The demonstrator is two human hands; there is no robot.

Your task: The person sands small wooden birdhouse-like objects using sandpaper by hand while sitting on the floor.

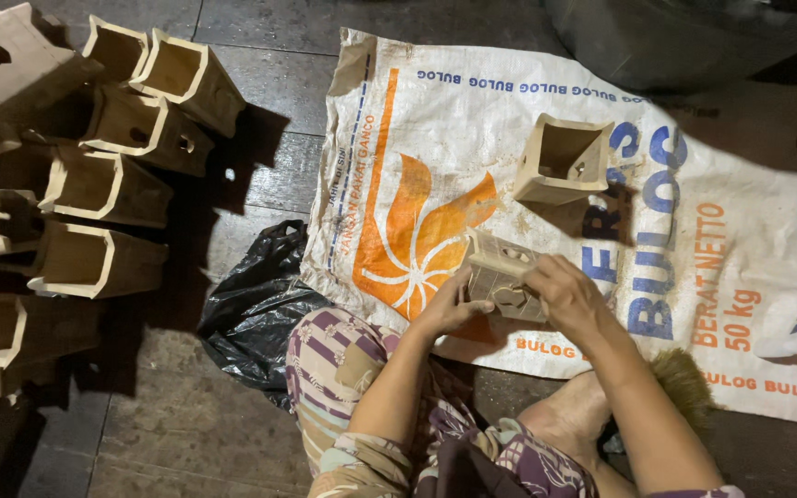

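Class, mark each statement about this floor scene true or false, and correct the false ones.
1. Both hands, left hand and right hand, hold one small wooden box. True.
2. A second wooden box lies on the black plastic bag. False: it lies on the white printed sack.
3. A stack of wooden boxes sits at the picture's left. True.
4. The sack is plain and unprinted. False: it bears orange and blue print.

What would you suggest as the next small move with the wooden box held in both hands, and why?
Probably set the wooden box down on the sack beside the finished box. Left hand and right hand grip it from both sides, and bare sack lies just ahead.
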